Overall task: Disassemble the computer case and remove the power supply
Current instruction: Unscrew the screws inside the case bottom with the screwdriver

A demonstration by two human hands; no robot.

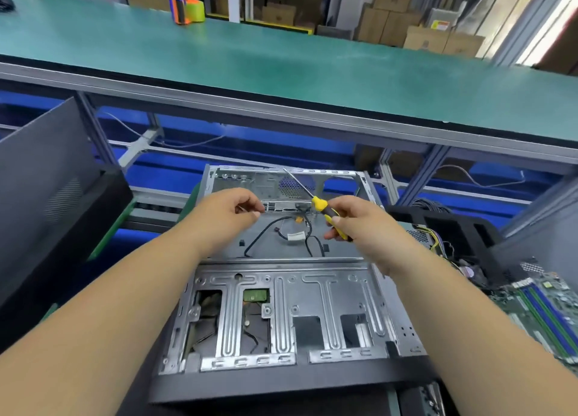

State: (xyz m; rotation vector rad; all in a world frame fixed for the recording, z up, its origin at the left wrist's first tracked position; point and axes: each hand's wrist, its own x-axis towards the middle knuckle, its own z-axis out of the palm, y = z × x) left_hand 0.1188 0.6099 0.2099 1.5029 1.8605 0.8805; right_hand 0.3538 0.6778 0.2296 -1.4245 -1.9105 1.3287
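Note:
An open grey metal computer case (325,293) lies flat in front of me, its motherboard bay bare except for loose black cables (283,231). My right hand (353,218) grips a yellow-and-black screwdriver (328,212) over the bay, the shaft pointing up and left toward the rear panel. My left hand (230,211) hovers over the bay's left side with fingertips pinched together; something small may sit between them, but I cannot make it out. A drive cage with a green drive board (256,295) fills the near part of the case. No power supply shows inside the case.
A removed green motherboard (544,303) lies at the right, beside a black bin (444,228) holding a unit with yellow and black wires. Dark grey case panels (47,181) lean at the left. A long green workbench (281,65) runs above, with an orange tape dispenser (186,9).

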